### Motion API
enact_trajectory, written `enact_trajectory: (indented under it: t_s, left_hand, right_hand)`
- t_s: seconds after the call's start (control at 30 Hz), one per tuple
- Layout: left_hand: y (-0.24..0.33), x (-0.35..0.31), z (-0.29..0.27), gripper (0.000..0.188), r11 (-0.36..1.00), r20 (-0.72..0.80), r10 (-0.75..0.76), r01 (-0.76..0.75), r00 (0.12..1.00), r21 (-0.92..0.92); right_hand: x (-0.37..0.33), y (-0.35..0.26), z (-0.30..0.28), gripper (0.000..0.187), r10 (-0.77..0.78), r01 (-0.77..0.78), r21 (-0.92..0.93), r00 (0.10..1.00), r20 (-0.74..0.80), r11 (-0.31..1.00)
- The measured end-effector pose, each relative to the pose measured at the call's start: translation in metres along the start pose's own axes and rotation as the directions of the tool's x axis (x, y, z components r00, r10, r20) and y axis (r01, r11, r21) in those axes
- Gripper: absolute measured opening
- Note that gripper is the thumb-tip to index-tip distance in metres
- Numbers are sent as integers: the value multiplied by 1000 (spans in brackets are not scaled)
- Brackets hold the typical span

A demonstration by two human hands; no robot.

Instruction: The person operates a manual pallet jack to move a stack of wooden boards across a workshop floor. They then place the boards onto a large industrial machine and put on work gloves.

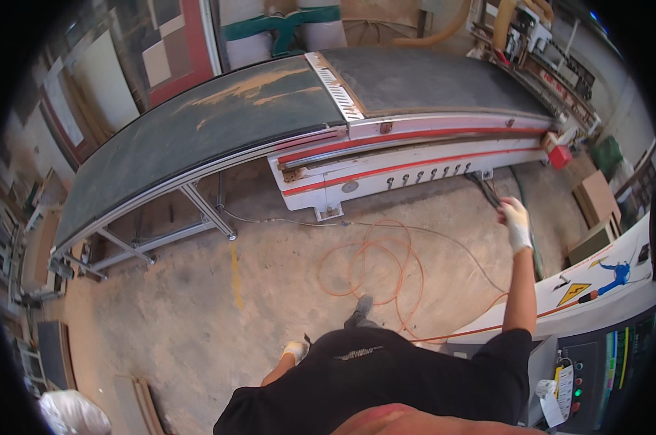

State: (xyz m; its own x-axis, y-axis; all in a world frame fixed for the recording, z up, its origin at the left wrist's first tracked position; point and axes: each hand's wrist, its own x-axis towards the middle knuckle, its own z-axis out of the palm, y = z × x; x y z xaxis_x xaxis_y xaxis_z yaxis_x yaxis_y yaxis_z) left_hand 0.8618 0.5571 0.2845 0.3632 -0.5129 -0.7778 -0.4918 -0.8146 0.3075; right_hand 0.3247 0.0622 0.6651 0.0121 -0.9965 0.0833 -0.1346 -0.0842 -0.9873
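My right hand (515,222), in a pale glove, is stretched out over the floor in front of the long white and red machine (415,174). Its fingers are curled. Dark strips (490,191) meet the fingertips in the picture; whether they are held or are cables lying behind, I cannot tell. My left hand (296,351), gloved too, hangs low beside my body, its fingers too small and partly hidden to read. A small dark tip shows beside it.
A dark-topped conveyor table (197,138) joins the machine bed (429,80). An orange hose (420,275) lies coiled on the concrete floor. At right stand a white cabinet with a blue air gun (618,274) and a control panel (589,384). Boards (136,402) lean at lower left.
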Motion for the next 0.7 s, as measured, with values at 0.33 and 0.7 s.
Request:
enact_trajectory:
  t_s: [0.33,0.7]
  left_hand:
    - [78,131,-149,26,990,-33,-91,87,995,-113]
    - [411,163,-242,28,805,536,572,-299,621,-513]
  right_hand:
    - [6,172,316,39,358,281,-640,638,681,715]
    - [-99,133,350,26,375,-322,-193,775,509,927]
